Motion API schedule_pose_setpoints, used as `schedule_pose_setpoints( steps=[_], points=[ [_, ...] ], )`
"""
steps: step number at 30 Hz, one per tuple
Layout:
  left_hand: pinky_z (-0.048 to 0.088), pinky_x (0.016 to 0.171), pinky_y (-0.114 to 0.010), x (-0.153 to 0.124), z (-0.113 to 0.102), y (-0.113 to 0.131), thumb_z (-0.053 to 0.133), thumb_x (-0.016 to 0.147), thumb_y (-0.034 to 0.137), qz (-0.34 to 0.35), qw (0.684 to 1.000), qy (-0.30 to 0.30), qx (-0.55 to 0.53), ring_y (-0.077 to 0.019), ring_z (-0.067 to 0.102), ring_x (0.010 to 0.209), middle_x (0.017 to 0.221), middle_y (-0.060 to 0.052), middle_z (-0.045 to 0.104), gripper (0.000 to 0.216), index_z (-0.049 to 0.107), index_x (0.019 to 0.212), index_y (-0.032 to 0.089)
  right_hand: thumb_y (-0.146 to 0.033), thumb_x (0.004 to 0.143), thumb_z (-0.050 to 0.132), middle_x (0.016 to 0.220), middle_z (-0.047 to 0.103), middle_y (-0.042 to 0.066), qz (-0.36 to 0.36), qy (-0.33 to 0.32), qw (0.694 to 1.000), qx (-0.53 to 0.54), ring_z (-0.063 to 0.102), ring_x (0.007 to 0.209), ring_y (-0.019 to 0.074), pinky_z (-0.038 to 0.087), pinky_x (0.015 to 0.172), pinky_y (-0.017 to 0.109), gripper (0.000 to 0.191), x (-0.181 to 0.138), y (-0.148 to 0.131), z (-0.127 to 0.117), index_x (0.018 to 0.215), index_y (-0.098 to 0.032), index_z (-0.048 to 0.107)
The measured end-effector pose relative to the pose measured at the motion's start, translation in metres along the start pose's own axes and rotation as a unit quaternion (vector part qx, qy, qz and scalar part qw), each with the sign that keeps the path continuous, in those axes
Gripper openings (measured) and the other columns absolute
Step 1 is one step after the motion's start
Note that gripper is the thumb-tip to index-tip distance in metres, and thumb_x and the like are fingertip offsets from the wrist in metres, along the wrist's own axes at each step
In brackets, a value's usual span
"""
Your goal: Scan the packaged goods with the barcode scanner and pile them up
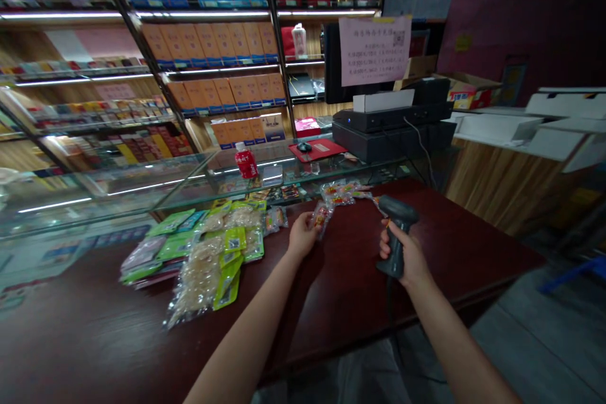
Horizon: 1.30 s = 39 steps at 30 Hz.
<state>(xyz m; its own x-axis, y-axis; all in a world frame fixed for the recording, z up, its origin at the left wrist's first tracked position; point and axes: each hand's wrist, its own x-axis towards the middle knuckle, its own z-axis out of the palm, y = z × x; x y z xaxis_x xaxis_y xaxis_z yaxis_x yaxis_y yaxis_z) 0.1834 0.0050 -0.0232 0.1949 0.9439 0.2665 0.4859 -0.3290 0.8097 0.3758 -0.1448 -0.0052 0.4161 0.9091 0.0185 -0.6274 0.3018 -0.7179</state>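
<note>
In my right hand (407,252) is a dark grey barcode scanner (398,218), its head tilted up and pointing left, its cable hanging down past the table edge. My left hand (303,235) pinches a small clear snack packet (320,218) with red and yellow print. Beyond it lies a group of similar snack packets (341,191) near the glass counter. A further small packet (275,219) rests left of my left hand. Farther left, clear and green snack bags (208,265) are piled on the dark red table (345,303).
A glass counter (199,180) runs behind the table, bearing a red bottle (245,161) and a computer mouse (304,147) on a red mat. A monitor (334,66) with a paper sign stands behind a black cash drawer (392,137). White boxes (497,126) are at right.
</note>
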Motion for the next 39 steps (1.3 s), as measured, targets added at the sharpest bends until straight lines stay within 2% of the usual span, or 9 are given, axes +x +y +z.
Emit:
schedule_pose_setpoints(
  steps=[2, 4, 7, 10, 13, 17, 22, 25, 39],
  points=[
    [0.048, 0.079, -0.028, -0.006, -0.003, -0.011, 0.064, 0.071, 0.011, 0.003, 0.994, 0.03, -0.104, -0.0176, 0.064, 0.085, 0.094, -0.006, 0.07, 0.03, 0.063, 0.1, 0.014, -0.035, 0.069, 0.079, 0.055, 0.057, -0.007, 0.013, -0.028, 0.999, -0.012, 0.048, 0.039, 0.0068, 0.04, 0.034, 0.017, 0.033, -0.003, 0.004, 0.014, 0.091, -0.019, 0.061],
    [0.048, 0.078, -0.028, -0.01, -0.003, -0.018, 0.064, 0.07, 0.013, 0.004, 0.985, 0.053, -0.161, -0.017, 0.064, 0.082, 0.089, -0.005, 0.07, 0.025, 0.064, 0.095, 0.014, -0.036, 0.071, 0.078, 0.056, 0.057, -0.007, 0.024, -0.067, 0.997, -0.027, 0.048, 0.039, 0.007, 0.041, 0.034, 0.017, 0.032, -0.007, 0.01, 0.03, 0.092, -0.019, 0.061],
    [0.048, 0.072, -0.026, -0.012, -0.003, -0.021, 0.068, 0.066, 0.016, 0.0, 0.981, 0.09, -0.173, -0.0154, 0.062, 0.075, 0.081, -0.002, 0.068, 0.022, 0.063, 0.087, 0.014, -0.038, 0.073, 0.076, 0.058, 0.058, -0.006, 0.049, -0.119, 0.99, -0.053, 0.049, 0.038, 0.007, 0.044, 0.035, 0.018, 0.033, -0.011, 0.021, 0.051, 0.095, -0.018, 0.061],
    [0.045, 0.062, -0.023, -0.014, -0.004, -0.024, 0.069, 0.065, 0.02, -0.014, 0.979, 0.097, -0.18, -0.0125, 0.058, 0.063, 0.071, 0.001, 0.063, 0.021, 0.057, 0.082, 0.016, -0.04, 0.074, 0.075, 0.057, 0.058, -0.006, 0.074, -0.156, 0.982, -0.082, 0.048, 0.036, 0.0066, 0.04, 0.033, 0.017, 0.038, -0.013, 0.033, 0.062, 0.1, -0.017, 0.061],
    [0.045, 0.059, -0.022, -0.015, -0.003, -0.026, 0.07, 0.064, 0.02, -0.011, 0.968, 0.087, -0.235, -0.0116, 0.058, 0.062, 0.073, 0.002, 0.062, 0.03, 0.051, 0.087, 0.018, -0.04, 0.074, 0.075, 0.054, 0.058, -0.007, 0.085, -0.164, 0.977, -0.109, 0.046, 0.033, 0.0064, 0.037, 0.031, 0.016, 0.04, -0.012, 0.041, 0.061, 0.103, -0.017, 0.06],
    [0.05, 0.07, -0.023, -0.016, -0.002, -0.022, 0.07, 0.062, 0.014, 0.026, 0.944, 0.068, -0.321, -0.0124, 0.063, 0.079, 0.091, 0.0, 0.064, 0.05, 0.046, 0.105, 0.021, -0.04, 0.076, 0.073, 0.053, 0.058, -0.007, 0.09, -0.166, 0.972, -0.142, 0.047, 0.032, 0.0073, 0.036, 0.031, 0.017, 0.039, -0.014, 0.045, 0.052, 0.104, -0.018, 0.057],
    [0.044, 0.045, -0.016, -0.02, -0.012, -0.015, 0.07, 0.066, 0.025, -0.014, 0.937, -0.007, -0.35, -0.0083, 0.056, 0.056, 0.083, 0.004, 0.06, 0.06, 0.04, 0.117, 0.024, -0.042, 0.077, 0.072, 0.054, 0.058, -0.006, 0.103, -0.179, 0.963, -0.17, 0.046, 0.032, 0.0068, 0.036, 0.03, 0.016, 0.035, -0.021, 0.044, 0.044, 0.098, -0.019, 0.056],
    [0.041, 0.039, -0.015, -0.02, -0.017, -0.014, 0.072, 0.064, 0.028, -0.028, 0.932, -0.023, -0.36, -0.0076, 0.054, 0.05, 0.079, 0.004, 0.059, 0.065, 0.039, 0.119, 0.023, -0.043, 0.077, 0.072, 0.054, 0.057, -0.007, 0.109, -0.187, 0.958, -0.188, 0.046, 0.032, 0.0071, 0.036, 0.029, 0.017, 0.034, -0.023, 0.044, 0.043, 0.095, -0.02, 0.056],
    [0.041, 0.037, -0.018, -0.017, -0.02, -0.013, 0.066, 0.062, 0.021, -0.036, 0.95, -0.055, -0.305, -0.0055, 0.046, 0.043, 0.075, 0.003, 0.06, 0.058, 0.045, 0.116, 0.018, -0.041, 0.078, 0.07, 0.055, 0.057, -0.007, 0.112, -0.19, 0.96, -0.171, 0.046, 0.032, 0.007, 0.035, 0.029, 0.017, 0.029, -0.026, 0.04, 0.045, 0.091, -0.021, 0.055]
  ],
)
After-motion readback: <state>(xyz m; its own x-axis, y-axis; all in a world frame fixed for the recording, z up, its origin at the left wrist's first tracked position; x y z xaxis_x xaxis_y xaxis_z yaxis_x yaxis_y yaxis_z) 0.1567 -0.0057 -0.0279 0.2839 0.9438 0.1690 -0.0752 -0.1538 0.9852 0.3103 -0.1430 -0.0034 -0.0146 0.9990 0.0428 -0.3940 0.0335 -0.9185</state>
